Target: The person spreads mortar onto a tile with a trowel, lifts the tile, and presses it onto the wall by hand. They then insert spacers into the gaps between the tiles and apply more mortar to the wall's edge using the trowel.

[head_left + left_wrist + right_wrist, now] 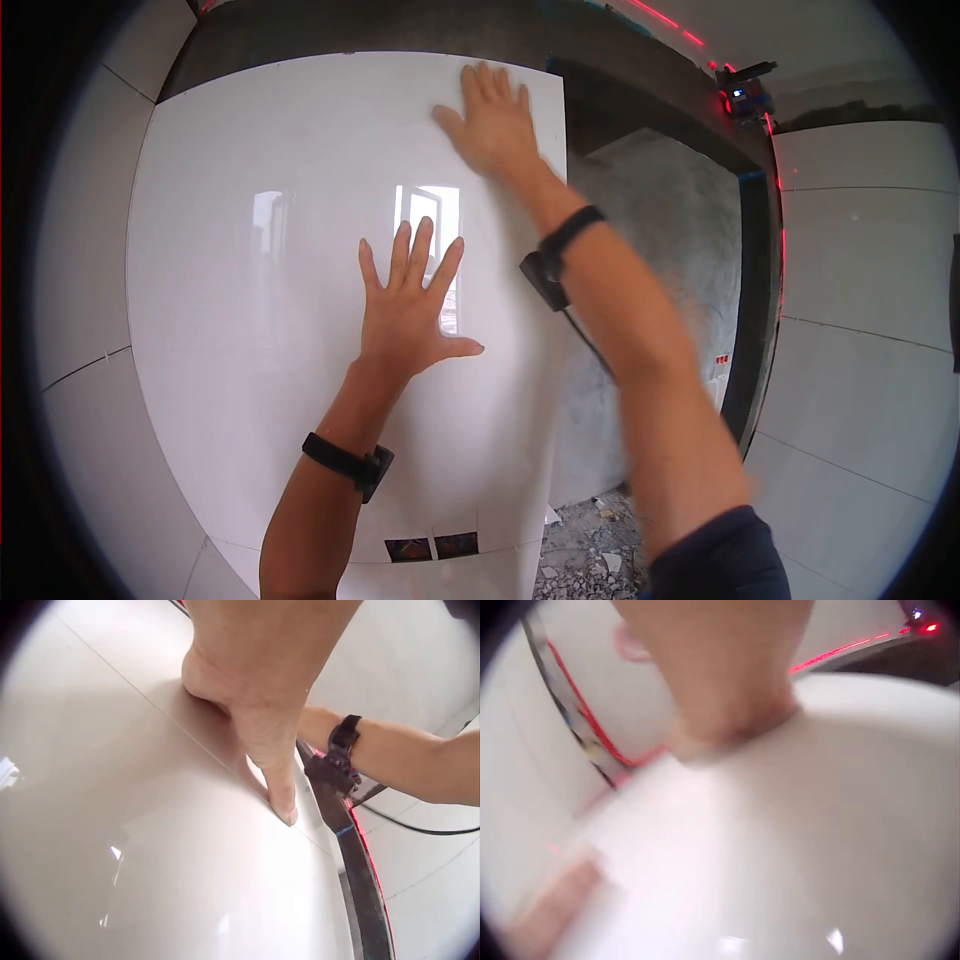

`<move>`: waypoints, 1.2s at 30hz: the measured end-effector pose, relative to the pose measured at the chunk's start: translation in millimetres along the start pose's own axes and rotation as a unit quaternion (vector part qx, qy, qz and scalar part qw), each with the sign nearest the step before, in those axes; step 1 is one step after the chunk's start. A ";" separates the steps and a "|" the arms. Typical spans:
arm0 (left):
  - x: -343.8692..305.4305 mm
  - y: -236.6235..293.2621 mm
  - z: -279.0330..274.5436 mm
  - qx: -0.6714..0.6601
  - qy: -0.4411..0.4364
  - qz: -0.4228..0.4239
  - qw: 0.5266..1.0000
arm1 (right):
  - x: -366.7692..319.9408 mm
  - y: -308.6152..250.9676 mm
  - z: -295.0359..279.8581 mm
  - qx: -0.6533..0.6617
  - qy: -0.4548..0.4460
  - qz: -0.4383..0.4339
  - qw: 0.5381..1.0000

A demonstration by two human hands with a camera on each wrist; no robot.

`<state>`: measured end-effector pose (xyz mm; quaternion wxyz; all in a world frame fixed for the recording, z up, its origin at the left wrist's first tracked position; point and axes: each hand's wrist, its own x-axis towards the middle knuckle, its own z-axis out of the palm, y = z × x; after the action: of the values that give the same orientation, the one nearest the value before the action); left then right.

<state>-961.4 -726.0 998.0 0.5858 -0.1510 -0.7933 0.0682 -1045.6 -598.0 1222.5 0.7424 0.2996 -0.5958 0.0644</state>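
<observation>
A large glossy white wall tile [250,380] fills the middle of the head view, with window reflections on its face. My left hand [408,310] lies against its middle, fingers spread and thumb out to the right. In the left wrist view, the heel and thumb of that hand [255,697] meet the shiny surface beside a thin joint line. Higher up, my right hand [497,125] is at the tile's upper right corner with fingers extended, its fingertips just below the top edge. The right wrist view is blurred, with the hand [727,682] over the white surface.
Right of the tile is a recess with a grey cement wall [660,230] and rubble [590,550] on the floor. A laser level [748,98] at upper right casts red lines. Two rectangular cut-outs [408,550] sit low in the wall. White tiles [860,250] cover the right side wall.
</observation>
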 end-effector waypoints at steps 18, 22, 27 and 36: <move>-131.1 -164.1 -34.3 0.039 0.080 -0.222 0.971 | -20.4 -33.5 27.5 -0.147 -0.055 0.061 0.986; -126.8 -148.3 -38.3 0.035 0.077 -0.217 0.973 | -29.4 -37.6 7.5 -0.172 -0.074 0.060 0.980; -124.2 -157.4 -40.2 0.008 0.118 -0.200 0.973 | 3.0 -129.0 -29.3 -0.102 0.079 -0.087 0.988; -137.3 -149.8 -36.5 0.017 0.134 -0.156 0.978 | -27.7 -148.1 15.2 -0.202 -0.083 -0.023 0.976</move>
<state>-913.8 -913.9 927.0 0.6931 -0.0231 -0.7198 -0.0312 -999.2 -719.0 1144.0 0.7371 0.1617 -0.6486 -0.0993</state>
